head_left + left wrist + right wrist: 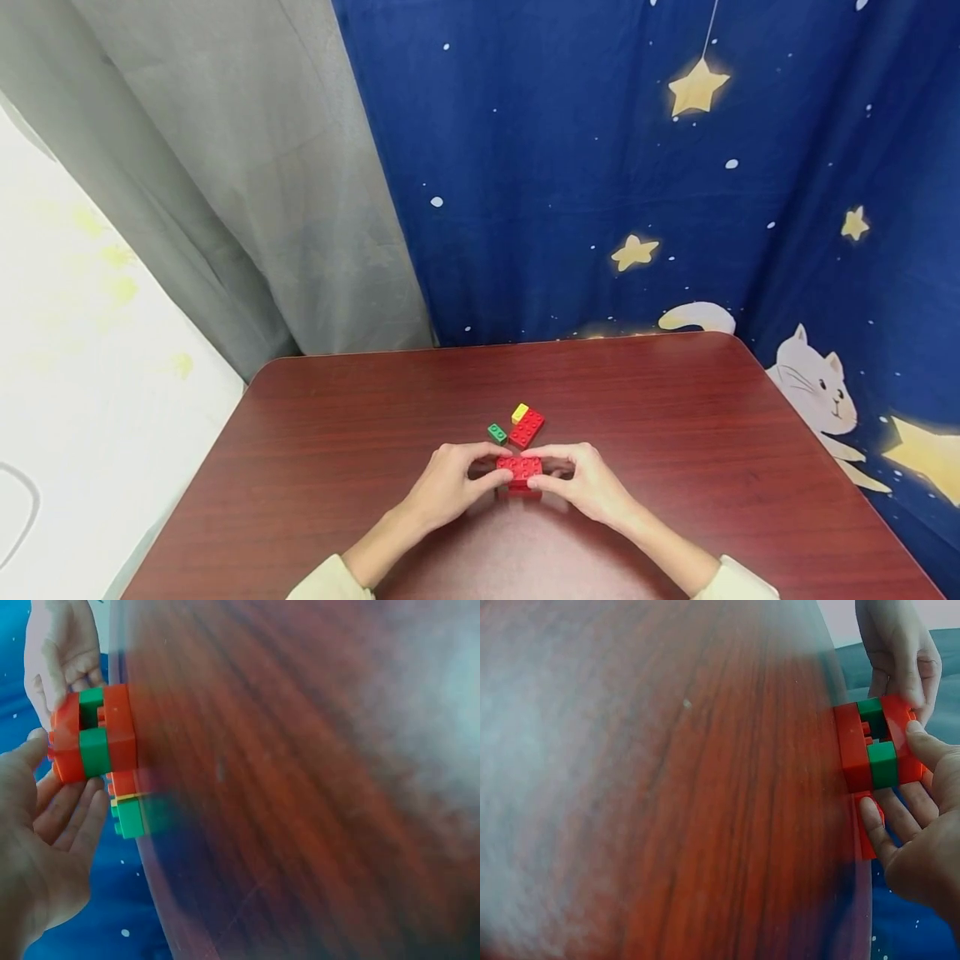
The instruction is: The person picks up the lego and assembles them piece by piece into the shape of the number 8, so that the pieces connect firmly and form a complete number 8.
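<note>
A block stack stands in front of the person: a lower red toy brick (120, 727), two green bricks (95, 752) with a gap between them, and an upper red brick (519, 465) on top, studs up. At its left end the left hand (450, 482) pinches the upper red brick, thumb on the near side and fingers on the far side. The right hand (592, 485) grips the same brick's right end in the same way. Both wrist views show the green bricks (883, 765) sandwiched between the red ones.
Just beyond the stack lie a small green brick (497, 433), a red brick (527, 427) and a small yellow brick (520, 413) beside it. The brown wooden table (360, 408) reaches back to grey and blue curtains (540, 208).
</note>
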Tool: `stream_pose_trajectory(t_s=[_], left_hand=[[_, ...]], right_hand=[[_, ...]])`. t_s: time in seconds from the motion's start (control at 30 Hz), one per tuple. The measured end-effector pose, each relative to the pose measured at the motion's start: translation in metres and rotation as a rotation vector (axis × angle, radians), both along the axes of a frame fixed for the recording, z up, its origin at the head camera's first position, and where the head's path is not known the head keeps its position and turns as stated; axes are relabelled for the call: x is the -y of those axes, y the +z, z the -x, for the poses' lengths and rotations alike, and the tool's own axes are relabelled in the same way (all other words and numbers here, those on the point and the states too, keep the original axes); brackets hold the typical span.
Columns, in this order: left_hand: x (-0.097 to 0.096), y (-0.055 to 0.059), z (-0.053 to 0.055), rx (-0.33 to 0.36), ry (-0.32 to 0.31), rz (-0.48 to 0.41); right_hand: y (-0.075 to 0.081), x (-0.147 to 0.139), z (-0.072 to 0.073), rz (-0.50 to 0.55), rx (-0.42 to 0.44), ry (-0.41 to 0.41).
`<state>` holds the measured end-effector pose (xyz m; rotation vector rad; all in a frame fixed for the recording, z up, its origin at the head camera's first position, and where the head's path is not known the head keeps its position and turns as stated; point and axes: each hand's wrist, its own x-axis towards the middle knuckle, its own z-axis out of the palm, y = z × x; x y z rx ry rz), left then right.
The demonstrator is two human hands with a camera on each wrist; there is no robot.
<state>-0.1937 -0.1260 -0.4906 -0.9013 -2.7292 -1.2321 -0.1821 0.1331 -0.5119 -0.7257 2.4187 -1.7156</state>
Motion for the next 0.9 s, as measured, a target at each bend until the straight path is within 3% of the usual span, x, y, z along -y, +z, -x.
stream_pose_trajectory(t_s=[0.23,0.5,0.7,0.8,0.9], left_hand=[[-0.004,0.003,0.024,-0.006,0.049,-0.069],[-0.013,-0.006,0.060,0.095,0.035,-0.267],[-0.021,-0.018,0.084,0.206,0.012,-0.404],[-0.023,-0.020,0.093,0.243,0.006,-0.403],[-0.024,-0.020,0.102,0.279,0.000,-0.349]], right_hand=[[0.002,-0.001,0.001,0.022,-0.011,0.001],[0.002,-0.001,0.000,0.077,0.026,0.015],[-0.001,0.001,0.000,0.104,0.038,0.025],[-0.002,0.002,0.000,0.112,0.039,0.028],[-0.002,0.002,0.000,0.111,0.040,0.026]])
